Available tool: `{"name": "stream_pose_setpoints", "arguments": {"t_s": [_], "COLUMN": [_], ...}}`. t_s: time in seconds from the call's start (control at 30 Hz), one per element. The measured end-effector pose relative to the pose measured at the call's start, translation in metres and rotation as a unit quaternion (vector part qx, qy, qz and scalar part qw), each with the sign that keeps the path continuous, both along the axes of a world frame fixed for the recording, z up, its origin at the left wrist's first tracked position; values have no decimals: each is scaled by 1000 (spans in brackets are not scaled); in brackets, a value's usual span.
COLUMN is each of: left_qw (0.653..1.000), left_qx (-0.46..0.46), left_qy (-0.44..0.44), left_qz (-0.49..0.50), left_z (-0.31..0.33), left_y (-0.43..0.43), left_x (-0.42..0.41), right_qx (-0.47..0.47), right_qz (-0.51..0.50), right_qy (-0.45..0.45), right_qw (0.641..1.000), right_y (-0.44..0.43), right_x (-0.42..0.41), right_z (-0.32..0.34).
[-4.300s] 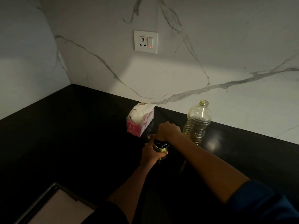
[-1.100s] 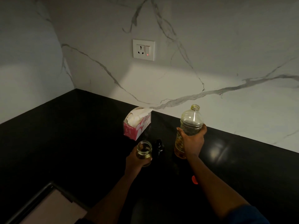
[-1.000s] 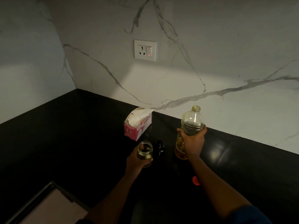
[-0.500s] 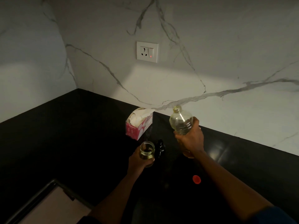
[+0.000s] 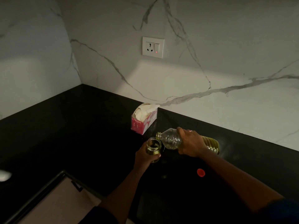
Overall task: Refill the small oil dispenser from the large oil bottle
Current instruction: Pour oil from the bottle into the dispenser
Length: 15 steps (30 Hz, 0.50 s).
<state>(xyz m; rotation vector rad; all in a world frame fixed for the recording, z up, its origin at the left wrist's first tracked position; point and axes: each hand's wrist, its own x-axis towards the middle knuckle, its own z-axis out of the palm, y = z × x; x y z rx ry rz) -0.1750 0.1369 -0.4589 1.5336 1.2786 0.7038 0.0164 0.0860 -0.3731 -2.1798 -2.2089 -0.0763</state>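
Observation:
My right hand (image 5: 191, 145) grips the large clear oil bottle (image 5: 171, 139) around its middle. The bottle lies tilted almost flat, neck pointing left, yellow oil pooled along its lower side. Its open mouth hangs just over the rim of the small glass oil dispenser (image 5: 153, 147). My left hand (image 5: 145, 157) holds that open dispenser upright from below, above the black counter (image 5: 80, 135). The dispenser has some yellowish oil low inside. Its dark top is not visible now.
A red bottle cap (image 5: 201, 172) lies on the counter under my right forearm. A pink tissue box (image 5: 143, 121) stands behind the dispenser near the marble wall. A wall socket (image 5: 153, 47) sits above. A dark-rimmed sink or tray edge (image 5: 53, 191) is at the lower left.
My right hand lifted the large bottle off the counter and tipped it leftward until its mouth reached the dispenser's rim. Earlier the dispenser's top was taken off; my left hand has kept holding the dispenser.

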Motion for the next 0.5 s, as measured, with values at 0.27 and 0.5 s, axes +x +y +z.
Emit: {"name": "stream_pose_setpoints", "arguments": {"t_s": [0.27,0.5], "left_qw": [1000,1000], "left_qx": [-10,-8], "left_qy": [0,7], "left_qz": [-3,-10], "left_z": [-1,-1], "left_y": [-1,0], "left_x": [-2,-3], "right_qx": [-34,-42], "right_qz": [6,7], "right_qy": [-54,-65], "right_qw": [998,997], "right_y": [-3,-2], "right_x": [2,3], "right_z": [-2,1]}}
